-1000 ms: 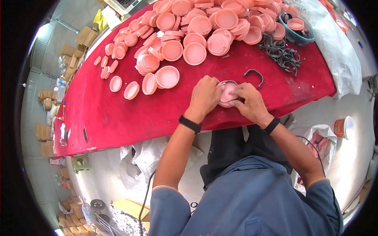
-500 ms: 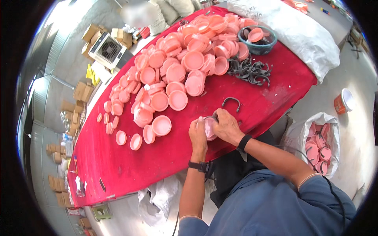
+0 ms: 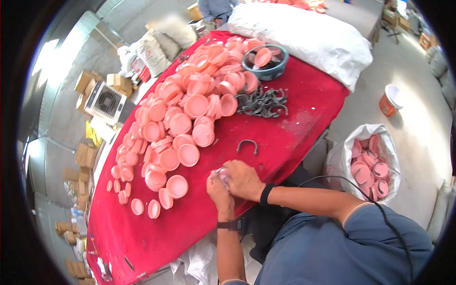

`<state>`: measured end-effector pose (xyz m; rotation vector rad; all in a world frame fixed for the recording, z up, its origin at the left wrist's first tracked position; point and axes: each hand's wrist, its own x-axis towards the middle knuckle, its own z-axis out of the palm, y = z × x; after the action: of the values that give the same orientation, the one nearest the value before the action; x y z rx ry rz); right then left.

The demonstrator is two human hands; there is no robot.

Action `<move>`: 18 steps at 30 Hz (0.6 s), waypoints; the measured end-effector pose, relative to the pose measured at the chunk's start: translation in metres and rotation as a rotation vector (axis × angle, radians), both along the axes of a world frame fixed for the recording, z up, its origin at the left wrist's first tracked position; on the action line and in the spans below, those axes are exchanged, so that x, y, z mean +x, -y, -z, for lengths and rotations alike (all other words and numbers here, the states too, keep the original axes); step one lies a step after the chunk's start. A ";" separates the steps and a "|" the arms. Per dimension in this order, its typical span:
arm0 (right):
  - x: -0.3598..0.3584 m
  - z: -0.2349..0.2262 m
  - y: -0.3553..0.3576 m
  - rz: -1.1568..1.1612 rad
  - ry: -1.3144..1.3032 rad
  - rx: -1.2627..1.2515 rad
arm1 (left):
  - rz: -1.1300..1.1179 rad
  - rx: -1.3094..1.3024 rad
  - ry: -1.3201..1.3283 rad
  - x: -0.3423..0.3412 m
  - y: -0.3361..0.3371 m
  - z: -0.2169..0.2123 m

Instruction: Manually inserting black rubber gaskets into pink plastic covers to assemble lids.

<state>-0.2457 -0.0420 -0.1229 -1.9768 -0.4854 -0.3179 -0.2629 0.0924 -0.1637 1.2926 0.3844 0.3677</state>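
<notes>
Two hands [image 3: 232, 183] clasped around a pink lid [image 3: 222, 175], orientation hidden, red table [image 3: 304, 118].

Single head-worn fisheye view, looking steeply down.
It faces forward over the red cloth-covered table [image 3: 304, 118], close above the person's forearms rising from the lower edge; straight lines bend near the dark rim.
</notes>
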 end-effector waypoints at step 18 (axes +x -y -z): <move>-0.004 0.020 0.019 -0.157 0.445 -0.058 | 0.224 -0.076 0.034 0.005 -0.019 -0.012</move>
<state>-0.2498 -0.0610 -0.1424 -1.9088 -0.9369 -0.6549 -0.2574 0.1109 -0.1514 1.2386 0.2203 0.1841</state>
